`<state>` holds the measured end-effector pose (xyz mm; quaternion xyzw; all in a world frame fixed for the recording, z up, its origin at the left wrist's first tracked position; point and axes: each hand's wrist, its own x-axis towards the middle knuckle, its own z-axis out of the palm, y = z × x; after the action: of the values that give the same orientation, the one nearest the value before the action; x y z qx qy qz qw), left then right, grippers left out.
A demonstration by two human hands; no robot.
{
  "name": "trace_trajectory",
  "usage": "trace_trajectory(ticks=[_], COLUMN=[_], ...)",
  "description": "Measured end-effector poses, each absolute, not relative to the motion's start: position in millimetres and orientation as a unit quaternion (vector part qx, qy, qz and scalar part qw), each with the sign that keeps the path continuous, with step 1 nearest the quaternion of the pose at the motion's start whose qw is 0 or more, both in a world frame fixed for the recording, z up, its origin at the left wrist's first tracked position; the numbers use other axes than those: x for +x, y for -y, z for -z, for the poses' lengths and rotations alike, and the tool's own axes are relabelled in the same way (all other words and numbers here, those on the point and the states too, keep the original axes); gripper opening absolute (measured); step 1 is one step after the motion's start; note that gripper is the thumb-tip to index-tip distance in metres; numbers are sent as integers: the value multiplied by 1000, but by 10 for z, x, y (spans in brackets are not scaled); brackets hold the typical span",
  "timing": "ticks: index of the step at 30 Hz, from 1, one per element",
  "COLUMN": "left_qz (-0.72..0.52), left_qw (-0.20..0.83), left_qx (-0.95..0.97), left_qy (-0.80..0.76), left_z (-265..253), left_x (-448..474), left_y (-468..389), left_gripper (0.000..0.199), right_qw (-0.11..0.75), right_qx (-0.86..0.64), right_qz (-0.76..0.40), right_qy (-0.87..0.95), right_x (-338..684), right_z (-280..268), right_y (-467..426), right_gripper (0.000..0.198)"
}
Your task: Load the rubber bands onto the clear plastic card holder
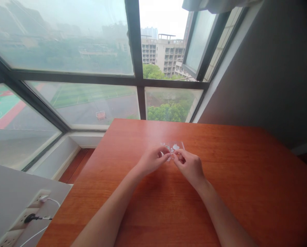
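Observation:
Both my hands meet near the middle of a reddish wooden table (246, 192). Between them is a small clear plastic piece with white shapes on it (174, 147), lying on or just above the tabletop. My left hand (151, 160) pinches its near left edge with thumb and forefinger. My right hand (188, 165) pinches at its near edge from the right, fingers curled. The fingers hide the near part of the clear piece.
A large window (133, 79) with dark frames stands beyond the table's far edge. A grey wall (272, 68) runs along the right. At lower left a white power strip (16, 223) with plugged-in cables lies on a pale surface.

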<state>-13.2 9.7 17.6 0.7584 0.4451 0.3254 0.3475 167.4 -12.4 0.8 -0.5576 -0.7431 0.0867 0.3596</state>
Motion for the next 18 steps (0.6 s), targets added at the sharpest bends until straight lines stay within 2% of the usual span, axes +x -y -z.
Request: trace_trajectory(ticks=[18], left_qz=[-321], left_qw=[376], left_qx=[758], left_qy=[-426], left_z=[-185], left_x=[-92], left_y=[-96], left_gripper=[14], right_qw=[366], right_qx=[-546], right_qz=[-70], right_qy=[750], right_x=[1657], right_z=[35], right_y=[109], right_gripper=[13])
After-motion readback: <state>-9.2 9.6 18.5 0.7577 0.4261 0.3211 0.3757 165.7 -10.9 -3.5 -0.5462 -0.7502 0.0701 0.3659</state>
